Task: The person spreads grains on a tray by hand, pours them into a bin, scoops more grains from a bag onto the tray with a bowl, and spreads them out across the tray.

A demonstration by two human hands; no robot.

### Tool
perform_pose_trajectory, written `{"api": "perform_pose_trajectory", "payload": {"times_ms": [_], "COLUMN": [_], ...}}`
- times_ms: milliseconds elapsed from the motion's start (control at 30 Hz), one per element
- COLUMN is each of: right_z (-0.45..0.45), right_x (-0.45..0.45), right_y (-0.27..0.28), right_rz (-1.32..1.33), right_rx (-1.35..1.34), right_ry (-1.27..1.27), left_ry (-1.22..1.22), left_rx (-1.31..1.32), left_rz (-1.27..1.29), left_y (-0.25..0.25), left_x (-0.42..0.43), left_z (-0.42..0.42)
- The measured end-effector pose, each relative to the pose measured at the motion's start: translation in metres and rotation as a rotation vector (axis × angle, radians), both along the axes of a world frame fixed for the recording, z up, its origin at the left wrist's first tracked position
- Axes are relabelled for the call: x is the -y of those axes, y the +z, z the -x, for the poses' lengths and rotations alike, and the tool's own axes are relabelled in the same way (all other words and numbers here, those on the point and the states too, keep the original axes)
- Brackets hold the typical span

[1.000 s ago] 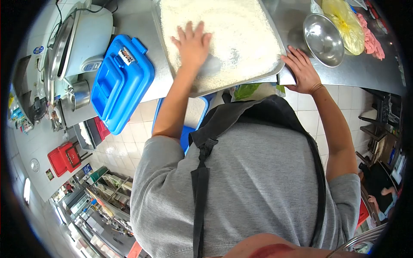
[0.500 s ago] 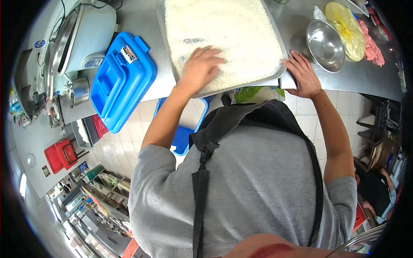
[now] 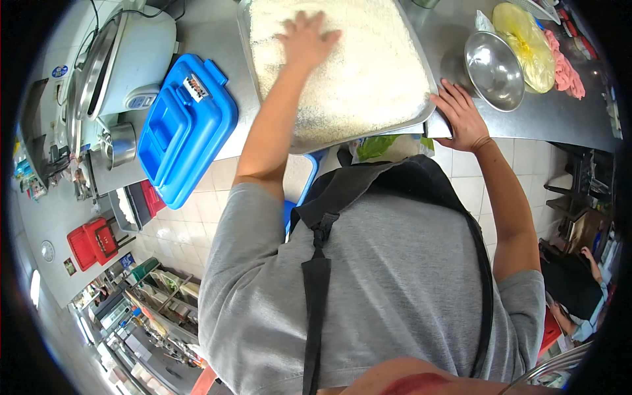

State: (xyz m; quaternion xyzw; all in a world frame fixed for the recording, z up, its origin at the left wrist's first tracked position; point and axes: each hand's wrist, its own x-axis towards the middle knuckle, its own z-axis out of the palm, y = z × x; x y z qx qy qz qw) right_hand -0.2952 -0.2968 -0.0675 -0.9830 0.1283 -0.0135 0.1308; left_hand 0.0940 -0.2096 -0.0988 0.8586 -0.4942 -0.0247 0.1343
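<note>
A large metal tray [image 3: 431,113] holds a wide layer of white grains [image 3: 368,66] that look like uncooked rice. My left hand [image 3: 308,41] lies on the grains toward the far left part of the tray, fingers spread, a little blurred. Near the tray's front right corner, my right hand [image 3: 465,118] rests on the counter edge with its fingers stretched out, fingertips at or beside the tray's rim; exact contact cannot be made out. It holds nothing visible.
On the steel counter [image 3: 454,26] stand a metal bowl [image 3: 495,71], a yellow plastic bag [image 3: 523,46], a pink cloth [image 3: 565,69], a blue lid [image 3: 187,128] and a rice cooker [image 3: 141,56]. Below is a blue-rimmed container [image 3: 304,178]. Another person [image 3: 576,289] is at the right.
My left hand has slid from the tray's near left part to its far side, and its fingers have spread. The bare patch in the grains is covered. My right hand stays put.
</note>
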Motion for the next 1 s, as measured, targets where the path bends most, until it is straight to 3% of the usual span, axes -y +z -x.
{"api": "perform_pose_trajectory", "payload": {"times_ms": [200, 333, 433, 467, 533, 600, 633, 700, 800, 833, 900, 1000], "right_z": [0.0, 0.001, 0.0, 0.0, 0.002, 0.003, 0.003, 0.002, 0.002, 0.002, 0.002, 0.003], "right_x": [0.001, 0.003, 0.002, 0.003, 0.004, 0.004, 0.004, 0.004, 0.003, 0.004, 0.004, 0.006], "right_y": [-0.002, -0.002, 0.001, 0.001, -0.001, -0.002, -0.003, -0.002, -0.001, -0.001, -0.001, -0.002], "right_rz": [-0.009, -0.012, -0.028, -0.032, -0.021, -0.021, -0.021, -0.023, -0.029, -0.034, -0.026, -0.022], "right_rx": [0.013, -0.007, -0.028, -0.028, -0.031, -0.01, 0.013, 0.012, 0.02, 0.028, 0.026, 0.039], "right_ry": [0.006, 0.004, 0.011, 0.005, 0.013, 0.013, 0.024, 0.019, 0.016, 0.021, 0.022, 0.029], "left_ry": [-0.4, -0.688, -0.576, -0.605, -0.535, -0.511, -0.516, -0.29, -0.272, -0.275, -0.451, -0.658], "left_rx": [-0.028, -0.141, -0.216, -0.145, -0.109, 0.042, 0.042, -0.049, -0.116, -0.114, 0.146, 0.03], "left_rz": [0.006, -0.069, -0.136, -0.001, 0.034, 0.294, 0.298, -0.01, -0.076, -0.072, 0.259, 0.215], "left_y": [0.02, 0.048, 0.065, 0.059, 0.073, 0.044, 0.042, 0.043, 0.03, 0.027, 0.017, 0.017], "left_x": [-0.032, -0.063, -0.053, -0.043, -0.011, 0.032, 0.052, 0.085, 0.107, 0.102, 0.074, 0.035], "left_z": [0.058, 0.045, 0.021, 0.011, 0.008, -0.002, -0.002, 0.004, 0.016, 0.025, 0.045, 0.046]}}
